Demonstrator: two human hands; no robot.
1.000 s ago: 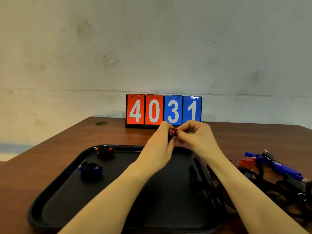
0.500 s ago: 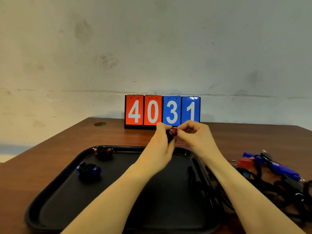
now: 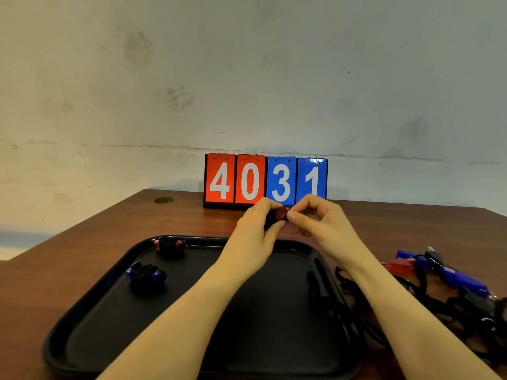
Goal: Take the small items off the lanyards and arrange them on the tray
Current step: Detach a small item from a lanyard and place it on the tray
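Note:
My left hand [image 3: 253,237] and my right hand [image 3: 323,229] meet above the far edge of the black tray [image 3: 90,305]. Between their fingertips they pinch a small red item [image 3: 280,213] with black cord wrapped around it. On the tray's left part lie a red item wound in black cord [image 3: 170,246] and a blue one wound the same way [image 3: 146,274]. A black lanyard [image 3: 326,300] trails over the tray's right rim. On the table to the right lies a tangle of black lanyards [image 3: 466,305] with a blue item [image 3: 461,279] and a red item [image 3: 399,266] attached.
A flip scoreboard reading 4031 [image 3: 265,181] stands at the back of the brown table [image 3: 82,242], against the wall. A small dark round mark [image 3: 163,199] lies on the table near the back left edge.
Both hands stay together on the small red item, with only slight finger movement; the view has shifted a little.

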